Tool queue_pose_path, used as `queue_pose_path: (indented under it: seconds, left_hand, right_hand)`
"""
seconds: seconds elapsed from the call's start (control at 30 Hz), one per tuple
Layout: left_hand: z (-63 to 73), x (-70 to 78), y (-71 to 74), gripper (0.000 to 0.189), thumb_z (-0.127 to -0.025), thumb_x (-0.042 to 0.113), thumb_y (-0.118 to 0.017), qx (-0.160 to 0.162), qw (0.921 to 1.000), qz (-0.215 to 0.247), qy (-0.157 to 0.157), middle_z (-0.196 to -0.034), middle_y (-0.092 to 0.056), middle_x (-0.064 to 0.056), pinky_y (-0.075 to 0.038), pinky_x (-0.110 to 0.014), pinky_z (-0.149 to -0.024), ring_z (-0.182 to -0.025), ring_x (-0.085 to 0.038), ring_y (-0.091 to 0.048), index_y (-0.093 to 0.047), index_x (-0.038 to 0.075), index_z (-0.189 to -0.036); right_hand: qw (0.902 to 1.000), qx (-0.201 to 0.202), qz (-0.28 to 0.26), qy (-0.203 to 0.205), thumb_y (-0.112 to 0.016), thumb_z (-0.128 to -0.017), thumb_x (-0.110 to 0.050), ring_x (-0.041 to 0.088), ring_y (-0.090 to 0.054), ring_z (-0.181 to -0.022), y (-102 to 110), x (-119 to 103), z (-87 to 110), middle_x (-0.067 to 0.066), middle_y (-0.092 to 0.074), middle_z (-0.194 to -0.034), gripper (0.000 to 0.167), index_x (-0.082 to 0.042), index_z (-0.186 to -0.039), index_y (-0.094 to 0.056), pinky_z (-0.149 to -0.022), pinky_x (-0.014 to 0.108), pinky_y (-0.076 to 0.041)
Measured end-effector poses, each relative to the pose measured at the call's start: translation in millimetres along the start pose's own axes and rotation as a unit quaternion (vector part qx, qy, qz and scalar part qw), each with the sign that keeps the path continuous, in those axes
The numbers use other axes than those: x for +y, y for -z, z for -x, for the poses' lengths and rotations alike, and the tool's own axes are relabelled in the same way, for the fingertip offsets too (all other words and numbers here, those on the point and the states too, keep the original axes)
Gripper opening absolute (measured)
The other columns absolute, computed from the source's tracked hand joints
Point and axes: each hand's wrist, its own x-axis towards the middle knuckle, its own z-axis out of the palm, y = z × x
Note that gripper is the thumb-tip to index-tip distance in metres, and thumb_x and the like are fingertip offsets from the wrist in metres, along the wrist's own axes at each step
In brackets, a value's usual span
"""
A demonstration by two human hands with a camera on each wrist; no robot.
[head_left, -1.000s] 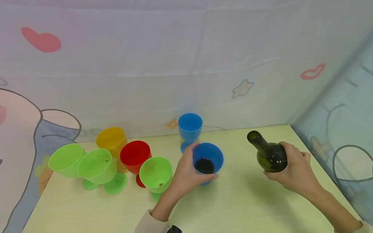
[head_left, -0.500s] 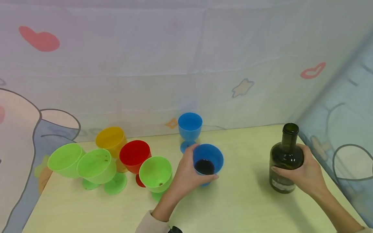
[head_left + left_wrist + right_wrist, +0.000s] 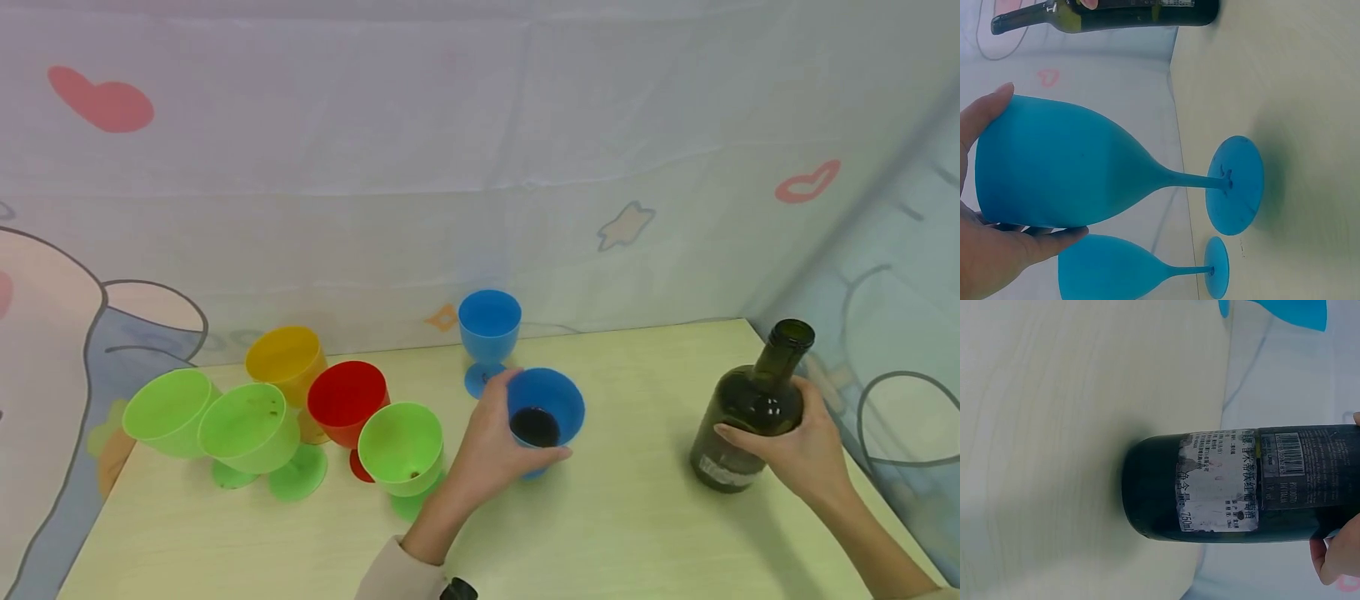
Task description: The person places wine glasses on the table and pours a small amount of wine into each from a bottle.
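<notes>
My left hand (image 3: 495, 446) grips the bowl of a blue goblet (image 3: 557, 392), thumb at the front and fingers around the far side. Dark liquid (image 3: 535, 426) lies in its bottom. The left wrist view shows the goblet's stem and round foot (image 3: 1235, 185), with a shadow beside the foot. On the right, my right hand (image 3: 801, 446) holds a dark green wine bottle (image 3: 738, 408) by its upper body; its neck leans right and has no cork. A torn white label (image 3: 1218, 481) faces the right wrist camera. Whether the bottle's base touches the table, I cannot tell.
Another blue goblet (image 3: 490, 329) stands behind the held one. To the left are a red goblet (image 3: 351, 408), a yellow goblet (image 3: 288, 362) and several green goblets (image 3: 401, 454). A printed cloth (image 3: 337, 167) hangs along the back edge of the pale table (image 3: 600, 533).
The bottle went from tilted toward the goblet to nearly upright, moving right and down, then leaned slightly right. My left hand and the blue goblet shifted a little right.
</notes>
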Motion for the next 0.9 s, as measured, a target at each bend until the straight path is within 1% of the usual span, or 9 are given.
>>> queue_pose_path:
  seconds: [0.03,0.1,0.2,0.33,0.43,0.53,0.63,0.8,0.9]
  left_hand:
    - [-0.8,0.2,-1.0,0.092,-0.067,0.028,-0.082,0.001,1.0,0.0,-0.001,-0.137,-0.036,-0.015,-0.037,-0.052,-0.094,-0.123,-0.034,-0.036,-0.028,0.004,-0.138]
    - [-2.0,0.7,-2.8,0.092,-0.067,0.028,-0.082,0.002,1.0,0.002,0.0,-0.137,-0.036,-0.014,-0.037,-0.052,-0.094,-0.123,-0.033,-0.036,-0.028,0.004,-0.138]
    - [-4.2,0.4,-6.2,0.092,-0.067,0.028,-0.081,0.003,0.9999,0.01,-0.003,-0.137,-0.036,-0.014,-0.037,-0.051,-0.095,-0.124,-0.033,-0.036,-0.027,0.005,-0.138]
    - [-7.8,-0.9,-11.7,0.092,-0.068,0.027,-0.081,0.004,0.9998,0.017,-0.011,-0.136,-0.036,-0.014,-0.037,-0.05,-0.095,-0.123,-0.032,-0.036,-0.027,0.004,-0.138]
    - [-11.4,-1.5,-16.3,0.091,-0.069,0.028,-0.08,0.001,0.9998,0.017,-0.009,-0.137,-0.036,-0.013,-0.037,-0.05,-0.095,-0.124,-0.031,-0.036,-0.026,0.004,-0.139]
    - [-15.7,-1.5,-20.9,0.091,-0.069,0.029,-0.08,0.0,0.9998,0.016,-0.007,-0.137,-0.036,-0.013,-0.037,-0.049,-0.095,-0.124,-0.03,-0.036,-0.026,0.004,-0.139]
    - [-20.3,-2.0,-26.1,0.091,-0.07,0.03,-0.079,0.001,0.9998,0.016,-0.007,-0.137,-0.036,-0.013,-0.037,-0.049,-0.096,-0.125,-0.03,-0.036,-0.026,0.004,-0.139]
    - [-29.4,-1.6,-35.1,0.091,-0.07,0.032,-0.079,0.001,0.9999,0.015,-0.004,-0.138,-0.035,-0.011,-0.038,-0.048,-0.095,-0.125,-0.029,-0.036,-0.026,0.006,-0.14]
    - [-35.1,-0.9,-40.5,0.091,-0.07,0.033,-0.079,-0.002,0.9999,0.011,-0.008,-0.137,-0.035,-0.01,-0.039,-0.046,-0.094,-0.124,-0.028,-0.036,-0.026,0.007,-0.139]
  right_hand:
    - [1.0,0.0,0.001,-0.002,-0.078,-0.072,-0.024,0.044,-0.044,-0.099,0,1,0.2,0.029,-0.04,-0.12,0.087,0.002,-0.134,-0.022,-0.073,0.052,-0.038]
    - [1.0,0.001,-0.002,-0.006,-0.077,-0.072,-0.024,0.043,-0.044,-0.099,1,4,0.5,0.029,-0.039,-0.12,0.088,0.003,-0.134,-0.021,-0.074,0.051,-0.037]
    - [0.9999,0.007,0.004,-0.009,-0.078,-0.072,-0.024,0.038,-0.043,-0.097,2,8,0.7,0.025,-0.04,-0.121,0.087,0.004,-0.133,-0.022,-0.072,0.042,-0.037]
    - [0.9999,0.01,0.007,-0.009,-0.077,-0.073,-0.024,0.036,-0.042,-0.098,5,11,0.3,0.025,-0.038,-0.122,0.088,0.005,-0.133,-0.021,-0.071,0.035,-0.035]
    - [0.9999,0.005,0.004,-0.014,-0.076,-0.074,-0.025,0.04,-0.042,-0.101,7,14,0.6,0.026,-0.036,-0.124,0.088,0.006,-0.134,-0.018,-0.071,0.034,-0.034]
    - [0.9998,-0.002,0.003,-0.018,-0.075,-0.075,-0.025,0.04,-0.042,-0.101,9,17,1.0,0.026,-0.035,-0.125,0.088,0.006,-0.134,-0.017,-0.07,0.031,-0.034]
    - [0.9999,-0.003,0.005,-0.016,-0.075,-0.075,-0.024,0.034,-0.043,-0.096,11,19,0.8,0.025,-0.036,-0.123,0.087,0.006,-0.133,-0.017,-0.068,0.025,-0.034]
    - [0.9999,-0.002,0.009,-0.012,-0.075,-0.075,-0.024,0.025,-0.044,-0.091,12,20,0.4,0.025,-0.039,-0.121,0.086,0.007,-0.133,-0.019,-0.067,0.024,-0.035]
    - [0.9998,0.001,0.014,-0.012,-0.076,-0.075,-0.024,0.026,-0.044,-0.091,11,19,0.6,0.026,-0.041,-0.119,0.085,0.007,-0.132,-0.02,-0.066,0.024,-0.034]
